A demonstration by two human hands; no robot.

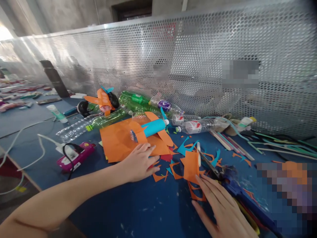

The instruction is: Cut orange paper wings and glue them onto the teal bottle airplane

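Note:
My left hand (140,162) is open, palm down, with its fingers apart at the front edge of a large orange paper sheet (114,142). On that sheet lies a plastic bottle (155,127) wrapped in blue paper, with orange paper wings attached and a white cap. My right hand (220,205) is also open, its fingers stretched out and the fingertips at the lower corner of a small orange paper piece (191,165). Just right of this piece lie scissors (234,187) with blue handles. Orange and blue paper scraps (175,170) are scattered between the hands.
Several plastic bottles (198,126) lie along the perforated metal screen (138,59). A magenta power strip (76,157) with cords sits at the left. Another orange bottle model (104,99) stands at the back. Pencils (235,145) and cables (277,142) lie at the right.

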